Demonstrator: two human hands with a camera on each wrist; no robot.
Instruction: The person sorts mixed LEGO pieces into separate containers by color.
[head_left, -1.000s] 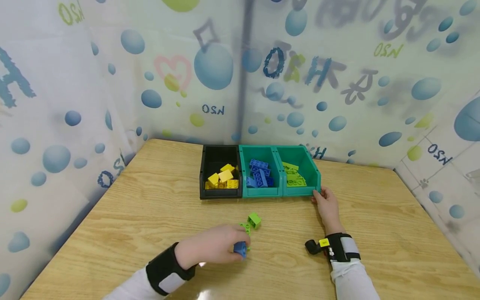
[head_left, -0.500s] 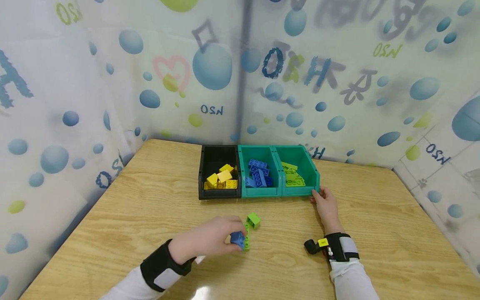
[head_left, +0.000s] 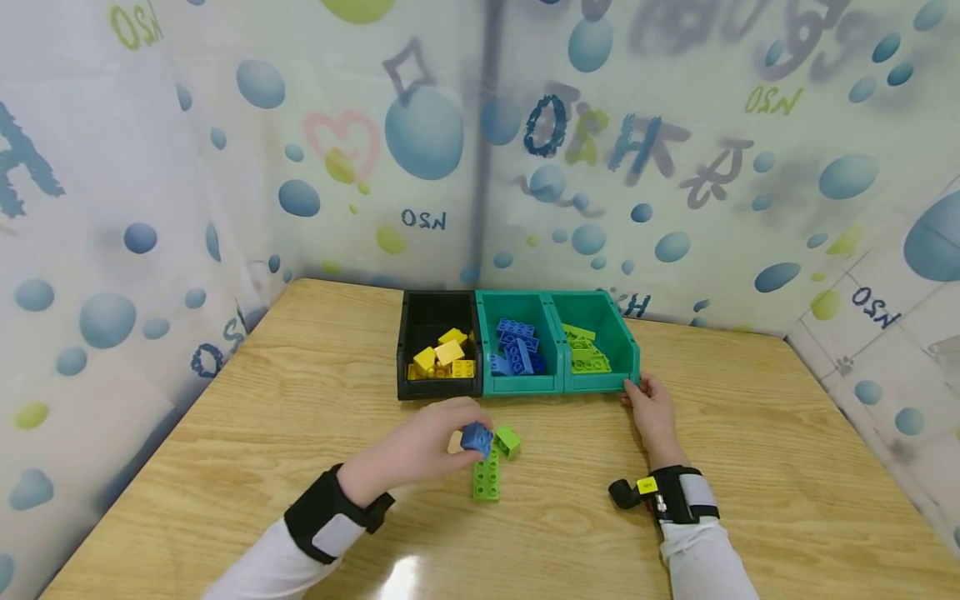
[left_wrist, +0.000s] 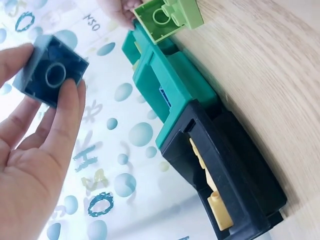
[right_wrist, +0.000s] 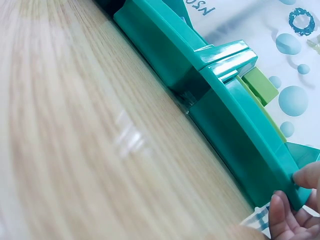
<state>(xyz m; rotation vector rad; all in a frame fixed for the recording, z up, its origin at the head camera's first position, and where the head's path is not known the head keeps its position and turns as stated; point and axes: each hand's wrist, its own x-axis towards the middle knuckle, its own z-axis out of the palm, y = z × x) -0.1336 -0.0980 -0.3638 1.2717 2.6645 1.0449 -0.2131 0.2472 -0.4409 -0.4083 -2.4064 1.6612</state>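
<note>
My left hand [head_left: 431, 437] pinches a small blue toy building brick [head_left: 477, 439] between thumb and fingers, off the table. In the left wrist view the hollow underside of the blue brick [left_wrist: 54, 72] shows. Below it a long lime-green brick [head_left: 486, 479] lies studs up, and a smaller lime-green brick [head_left: 508, 442] lies tipped over beside its far end. My right hand [head_left: 654, 417] pinches the front right corner of the right-hand teal bin [head_left: 600, 383]. In the right wrist view the thumb is on the rim of this teal bin [right_wrist: 235, 145], with curled fingers below.
Three joined bins stand along the back of the wooden table [head_left: 337, 358]. The black bin [head_left: 442, 388] holds yellow bricks [head_left: 450, 352], the middle teal bin [head_left: 522, 384] blue bricks [head_left: 517, 350], the right one lime-green bricks [head_left: 587, 354]. A patterned curtain [head_left: 345, 242] hangs behind.
My left hand has lifted the blue brick and carried it away from me, past the long lime-green brick, uncovering most of it. The right hand stays at the bin's corner.
</note>
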